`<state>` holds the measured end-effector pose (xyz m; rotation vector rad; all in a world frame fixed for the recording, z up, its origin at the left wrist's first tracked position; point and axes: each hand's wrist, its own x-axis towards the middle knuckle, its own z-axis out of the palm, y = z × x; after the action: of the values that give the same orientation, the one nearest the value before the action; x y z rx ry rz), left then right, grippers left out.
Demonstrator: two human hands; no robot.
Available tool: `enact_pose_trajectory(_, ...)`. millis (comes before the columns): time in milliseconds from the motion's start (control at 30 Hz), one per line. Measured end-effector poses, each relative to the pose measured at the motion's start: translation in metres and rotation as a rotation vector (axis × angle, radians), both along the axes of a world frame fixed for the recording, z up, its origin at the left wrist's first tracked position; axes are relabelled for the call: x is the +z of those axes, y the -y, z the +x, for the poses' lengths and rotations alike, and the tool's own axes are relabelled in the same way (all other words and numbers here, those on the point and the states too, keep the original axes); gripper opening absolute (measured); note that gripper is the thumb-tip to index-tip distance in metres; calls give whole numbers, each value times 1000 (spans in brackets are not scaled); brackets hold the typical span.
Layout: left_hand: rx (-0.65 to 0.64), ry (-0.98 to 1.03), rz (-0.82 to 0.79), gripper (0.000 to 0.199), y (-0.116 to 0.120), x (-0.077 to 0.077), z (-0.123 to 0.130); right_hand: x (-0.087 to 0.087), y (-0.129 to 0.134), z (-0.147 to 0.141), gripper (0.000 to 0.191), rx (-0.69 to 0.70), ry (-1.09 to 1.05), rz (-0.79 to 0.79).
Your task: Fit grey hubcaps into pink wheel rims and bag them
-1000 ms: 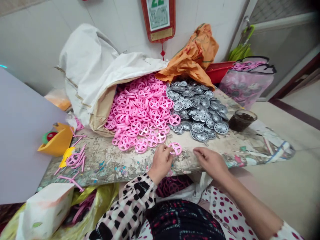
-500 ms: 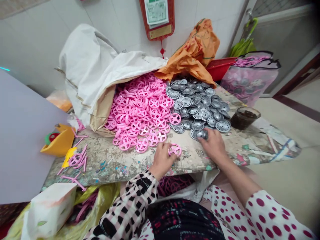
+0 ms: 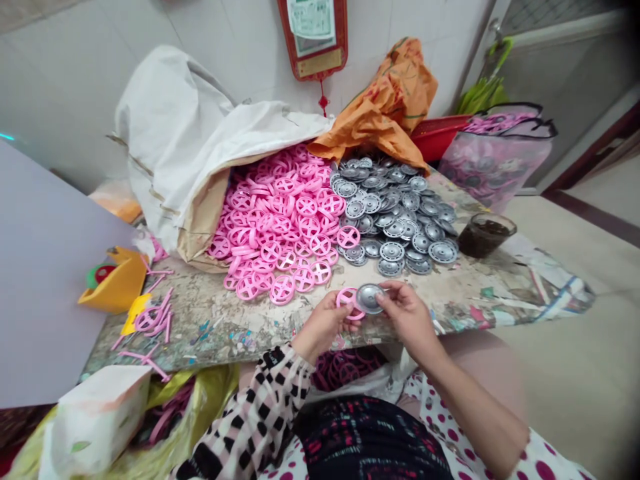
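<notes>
One long worktop (image 3: 210, 327), scarred with peeling paint and flecks of colour, ran across the middle of the frame. At its upper left slumped a white sack (image 3: 165, 127) with a brown paper lining, and its mouth spilled a heap of pink plastic wheels (image 3: 280, 213), each with a cross of spokes. Just right of that heap, and touching it, lay a heap of silver discs (image 3: 395, 220) stamped like tiny hubcaps. An orange bag (image 3: 385, 113) bunched behind them at top centre. A clear bag of pink and silver parts (image 3: 493, 160) stood at the upper right beside a red basket (image 3: 437, 137), and a glass jar of dark liquid (image 3: 483, 238) sat on the worktop at the right.

Both hands were raised just above the worktop's near edge, at lower centre. The left hand (image 3: 320, 327) held one pink wheel (image 3: 347, 301), its fingers (image 3: 336, 308) clamped on the rim. The right hand (image 3: 407, 313) held one silver disc (image 3: 369, 299), its fingers (image 3: 389, 293) clamped on the edge. The disc overlapped the wheel's right side (whether the two had actually joined, I could not tell).
</notes>
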<state>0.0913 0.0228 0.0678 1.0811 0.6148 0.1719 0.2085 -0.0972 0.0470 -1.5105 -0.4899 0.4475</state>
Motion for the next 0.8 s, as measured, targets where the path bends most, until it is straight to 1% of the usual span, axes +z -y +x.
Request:
enact_pose_trajectory(33,-15,34,-115,35,4,4,-2,1,-1,-8,35,11,59,-18)
enact_pose_trajectory(67,-18,58,-190,36,8,7,-5,2,-1,-15,32,22,128,-44)
enact_pose_trajectory(100,-7,76,-228,37,12,9,-7,3,-1,-21,29,37,208,-73)
enact_pose_trajectory(200,46,118,-223,37,20,14,-12,9,0,-33,23,80,447,-119)
enact_pose_trajectory(267,72,134,-203,37,22,16,-15,15,2,-36,23,81,514,-120)
enact_pose_trajectory(333,78,143,-198,37,23,19,-17,22,4,-35,29,89,480,-129)
enact_pose_trajectory(400,62,158,-192,37,23,24,-19,29,5,-31,35,153,403,-148)
enact_pose_trajectory(467,32,165,-161,37,24,29,-20,36,6,-27,32,261,334,-161)
enact_pose_trajectory(533,29,153,-99,35,26,31,-20,39,6,-26,25,326,296,-175)
enact_pose_trajectory(600,65,133,-30,35,28,30,-19,36,5,-26,21,323,271,-182)
enact_pose_trajectory(667,76,107,20,35,28,26,-20,30,5,-28,20,294,248,-185)
enact_pose_trajectory(733,10,57,99,34,22,21,-25,21,6,-31,20,315,233,-207)
enact_pose_trajectory(800,-66,-1,256,32,11,15,-33,12,10,-35,19,419,262,-297)
